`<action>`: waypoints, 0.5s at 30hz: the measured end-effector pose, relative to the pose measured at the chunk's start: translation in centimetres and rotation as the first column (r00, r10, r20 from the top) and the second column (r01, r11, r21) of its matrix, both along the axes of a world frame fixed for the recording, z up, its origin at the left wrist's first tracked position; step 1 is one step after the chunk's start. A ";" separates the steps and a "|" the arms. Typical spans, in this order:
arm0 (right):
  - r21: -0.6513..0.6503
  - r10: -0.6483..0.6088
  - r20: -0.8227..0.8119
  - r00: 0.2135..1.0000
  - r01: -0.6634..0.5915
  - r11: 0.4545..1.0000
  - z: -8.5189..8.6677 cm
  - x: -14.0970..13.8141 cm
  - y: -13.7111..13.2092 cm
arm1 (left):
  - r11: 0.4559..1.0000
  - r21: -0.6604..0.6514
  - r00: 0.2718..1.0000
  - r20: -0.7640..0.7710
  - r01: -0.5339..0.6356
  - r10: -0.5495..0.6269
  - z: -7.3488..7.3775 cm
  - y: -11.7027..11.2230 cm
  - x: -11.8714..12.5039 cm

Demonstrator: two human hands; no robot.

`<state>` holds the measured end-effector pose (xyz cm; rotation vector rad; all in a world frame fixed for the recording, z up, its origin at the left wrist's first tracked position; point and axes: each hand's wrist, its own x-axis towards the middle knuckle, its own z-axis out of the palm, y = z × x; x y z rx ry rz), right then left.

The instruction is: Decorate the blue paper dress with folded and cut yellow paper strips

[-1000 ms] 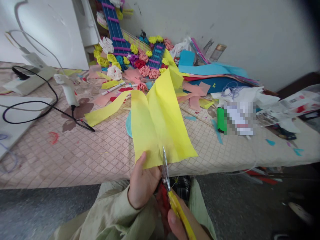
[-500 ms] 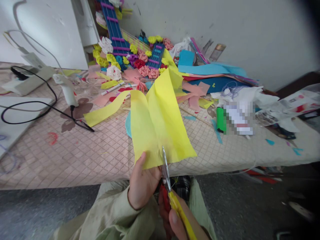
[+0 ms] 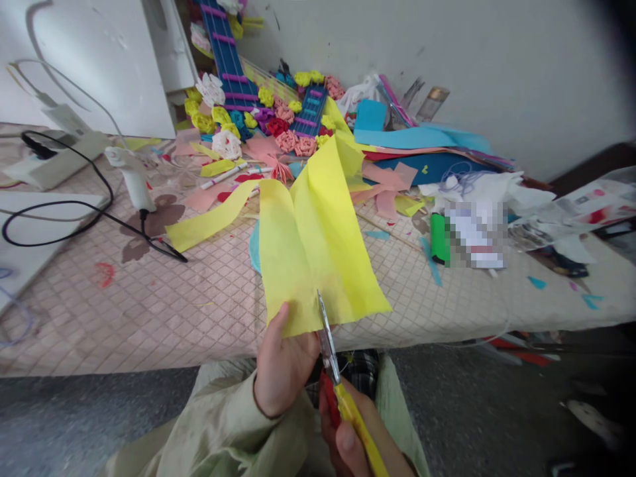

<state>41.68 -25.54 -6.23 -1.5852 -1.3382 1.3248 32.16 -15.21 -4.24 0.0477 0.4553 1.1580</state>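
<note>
Yellow paper [image 3: 308, 252], near edge in left hand [image 3: 285, 371]

Paper sheet [image 3: 320, 245] (matt), glossy metal scissor blades [image 3: 328, 346].

The table [image 3: 209, 311] is covered with a pale cloth [image 3: 114, 324] in a diamond pattern, marked by a red stain [image 3: 105, 274] toward the left. On that side lie a white board [image 3: 42, 232], a power strip [image 3: 59, 162] and a white glue gun [image 3: 134, 182], its black cable [image 3: 94, 212] trailing over the cloth. Toward the rear middle, paper flowers [image 3: 227, 144] and pink paper scraps [image 3: 213, 193] are crowded together. To the right, a green object [image 3: 439, 240] of undetermined kind lies near a blue paper strip [image 3: 430, 260]; smaller blue scraps [image 3: 537, 283] are scattered farther right.
</note>
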 end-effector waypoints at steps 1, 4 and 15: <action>-0.004 0.012 -0.017 1.000 -0.012 1.000 0.0 0.0 0.1 | 1.000 0.005 1.000 0.002 0.001 -0.001 0.0 0.0 0.0; -0.021 0.053 -0.068 0.996 -0.055 0.998 0.1 0.0 0.5 | 1.000 0.019 1.000 0.019 -0.003 0.003 -0.2 0.0 0.0; -0.070 0.080 -0.126 0.989 -0.089 0.994 0.5 0.3 0.9 | 1.000 0.030 1.000 0.023 0.001 -0.001 -0.6 0.0 -0.2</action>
